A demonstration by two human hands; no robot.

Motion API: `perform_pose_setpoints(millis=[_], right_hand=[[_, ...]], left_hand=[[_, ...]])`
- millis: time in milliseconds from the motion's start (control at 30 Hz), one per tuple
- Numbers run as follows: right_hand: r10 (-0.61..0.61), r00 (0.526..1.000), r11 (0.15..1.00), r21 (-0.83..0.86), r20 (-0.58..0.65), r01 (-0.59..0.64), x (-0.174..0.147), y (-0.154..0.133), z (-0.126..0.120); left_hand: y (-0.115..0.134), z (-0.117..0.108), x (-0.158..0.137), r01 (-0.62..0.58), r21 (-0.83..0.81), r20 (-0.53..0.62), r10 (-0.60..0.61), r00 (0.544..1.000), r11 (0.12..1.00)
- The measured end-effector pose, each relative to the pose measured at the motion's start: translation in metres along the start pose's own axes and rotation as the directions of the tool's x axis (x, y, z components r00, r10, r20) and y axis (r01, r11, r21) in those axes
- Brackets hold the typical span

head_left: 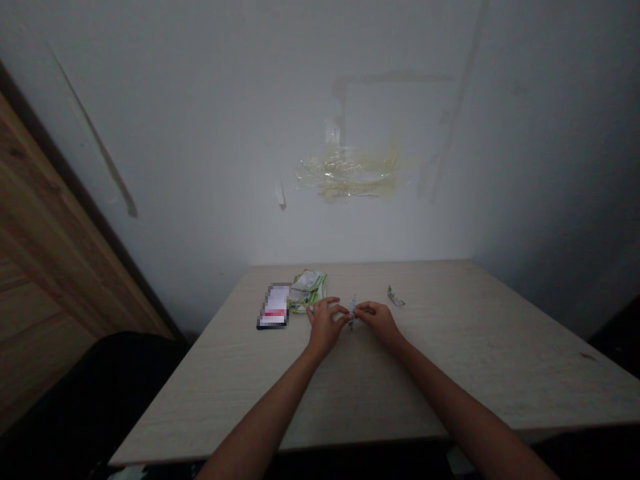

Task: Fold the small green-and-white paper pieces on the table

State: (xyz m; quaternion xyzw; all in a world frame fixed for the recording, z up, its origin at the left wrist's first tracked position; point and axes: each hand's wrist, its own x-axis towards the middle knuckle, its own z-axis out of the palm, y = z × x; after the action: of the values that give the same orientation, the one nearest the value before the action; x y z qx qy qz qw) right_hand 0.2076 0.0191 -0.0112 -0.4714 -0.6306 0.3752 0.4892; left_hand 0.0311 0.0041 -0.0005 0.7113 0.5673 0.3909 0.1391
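Observation:
Near the middle of the table, my left hand [327, 323] and my right hand [377, 320] meet at a small, light strip of printed plastic or paper [353, 305]. Thumb and fingers of each hand pinch it from its two sides; its exact kind is too small to make out. Just beyond my left hand lies a pile of green and white packets [309, 288]. A similar narrow, crumpled strip [395, 296] rests on the table to the right of my right hand, apart from it.
A phone [274, 307] with a lit, blurred screen lies left of the packets. The pale wooden table [240, 387] meets a white wall [200, 133] bearing clear tape [350, 173]. A dark chair-like shape [100, 387] stands at the left, by a wooden panel [45, 220].

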Motion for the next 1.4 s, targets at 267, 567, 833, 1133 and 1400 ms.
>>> perform_pose_setpoints(millis=[267, 567, 833, 1133, 1400], right_hand=[[-0.066, 0.996, 0.998, -0.011, 0.057, 0.067, 0.004, 0.002, -0.001], [-0.065, 0.994, 0.998, -0.001, 0.089, 0.065, 0.004, 0.004, -0.002], [-0.044, 0.993, 0.999, -0.027, 0.114, 0.048, 0.005, 0.005, -0.004], [-0.072, 0.976, 0.992, -0.089, 0.203, 0.092, 0.001, -0.01, -0.007], [-0.067, 0.975, 0.996, -0.047, 0.213, 0.079, 0.005, -0.004, -0.006]], left_hand=[[0.0, 0.0, 0.0, 0.017, -0.014, 0.045, -0.016, 0.999, 1.0], [0.0, 0.0, 0.001, 0.033, -0.036, 0.005, -0.033, 0.999, 0.999], [-0.004, 0.001, 0.005, 0.049, -0.07, -0.028, -0.052, 0.998, 0.996], [-0.002, 0.0, 0.007, 0.06, -0.072, 0.01, -0.06, 0.998, 0.996], [0.002, -0.001, 0.006, 0.065, -0.07, 0.052, -0.061, 0.997, 0.995]])
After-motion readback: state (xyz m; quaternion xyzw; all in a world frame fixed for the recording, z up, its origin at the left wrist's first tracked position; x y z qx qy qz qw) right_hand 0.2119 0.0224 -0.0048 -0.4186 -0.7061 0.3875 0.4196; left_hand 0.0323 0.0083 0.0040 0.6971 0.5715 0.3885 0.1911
